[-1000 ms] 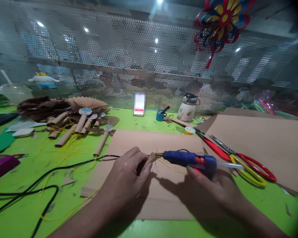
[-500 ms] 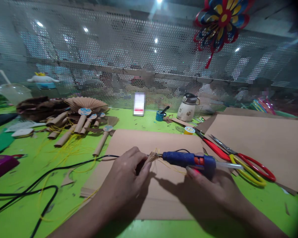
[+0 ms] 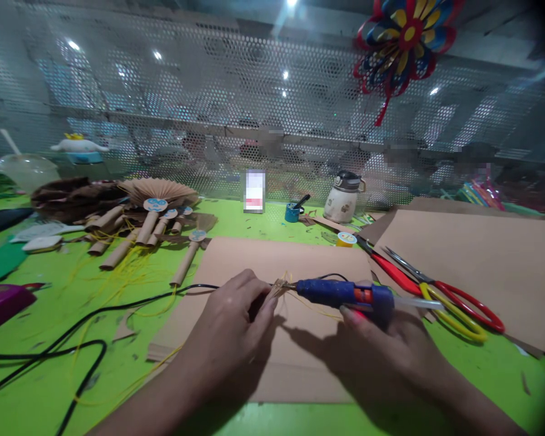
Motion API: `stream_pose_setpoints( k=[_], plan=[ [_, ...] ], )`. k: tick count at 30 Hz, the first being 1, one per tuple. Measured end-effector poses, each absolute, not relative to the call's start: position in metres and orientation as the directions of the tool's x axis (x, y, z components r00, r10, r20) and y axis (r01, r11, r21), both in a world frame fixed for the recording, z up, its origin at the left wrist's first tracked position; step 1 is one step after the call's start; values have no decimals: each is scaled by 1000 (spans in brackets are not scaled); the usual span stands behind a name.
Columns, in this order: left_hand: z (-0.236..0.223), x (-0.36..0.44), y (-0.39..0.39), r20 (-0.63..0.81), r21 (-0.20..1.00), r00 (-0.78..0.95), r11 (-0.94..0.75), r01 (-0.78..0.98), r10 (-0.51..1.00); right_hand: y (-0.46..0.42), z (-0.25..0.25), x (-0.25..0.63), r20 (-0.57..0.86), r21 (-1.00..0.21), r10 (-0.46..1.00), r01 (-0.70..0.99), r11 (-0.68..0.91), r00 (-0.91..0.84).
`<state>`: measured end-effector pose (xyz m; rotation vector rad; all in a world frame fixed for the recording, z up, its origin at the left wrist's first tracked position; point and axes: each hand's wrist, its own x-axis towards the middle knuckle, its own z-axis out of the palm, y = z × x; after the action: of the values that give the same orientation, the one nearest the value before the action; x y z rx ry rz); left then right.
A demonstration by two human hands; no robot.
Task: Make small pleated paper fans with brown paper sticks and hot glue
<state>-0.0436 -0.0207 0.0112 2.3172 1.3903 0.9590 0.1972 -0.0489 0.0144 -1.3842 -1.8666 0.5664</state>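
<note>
My right hand (image 3: pixel 386 333) is closed around a blue glue gun (image 3: pixel 340 293) with a clear glue stick (image 3: pixel 420 302) sticking out of its back end. The gun's metal nozzle points left and meets the end of a small folded brown paper piece (image 3: pixel 279 287). Thumb and fingers of my left hand (image 3: pixel 240 312) pinch that paper piece, and they hide most of it. Thin yellow thread (image 3: pixel 320 310) trails from near the paper. Both hands are above a stack of brown paper sheets (image 3: pixel 290 257).
Paper fans with rolled handles (image 3: pixel 152 227) lie at the left amid yellow threads. A black cable (image 3: pixel 131 298) crosses the green table (image 3: pixel 263 418). To the right are red-and-yellow-handled scissors (image 3: pixel 454 309) and more brown paper (image 3: pixel 490 260). Behind stand a phone (image 3: pixel 254 191) and a bottle (image 3: pixel 344 197).
Almost nothing differs. The glue gun has shifted very slightly to the left, its nozzle still at the paper end; my left hand keeps its place.
</note>
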Motion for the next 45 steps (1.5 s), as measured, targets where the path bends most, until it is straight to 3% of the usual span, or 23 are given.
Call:
stream_pose_setpoints(
  k=[10, 17, 24, 29, 45],
  plan=[
    [9, -44, -19, 412, 520, 325, -513, 684, 851, -47, 13, 197, 280, -754, 942, 566, 335, -184],
    [10, -42, -21, 444, 468, 326, -527, 710, 835, -47, 14, 198, 352, -716, 928, 602, 353, -124],
    [9, -42, -22, 475, 404, 367, -569, 716, 800, -49, 17, 194, 296, -752, 939, 563, 342, -175],
    [8, -41, -22, 527, 341, 378, -597, 726, 761, -49, 18, 193, 300, -777, 951, 559, 291, -79],
    [7, -41, -22, 521, 321, 395, -602, 731, 757, -49, 16, 190, 248, -804, 960, 526, 278, -128]
  ],
)
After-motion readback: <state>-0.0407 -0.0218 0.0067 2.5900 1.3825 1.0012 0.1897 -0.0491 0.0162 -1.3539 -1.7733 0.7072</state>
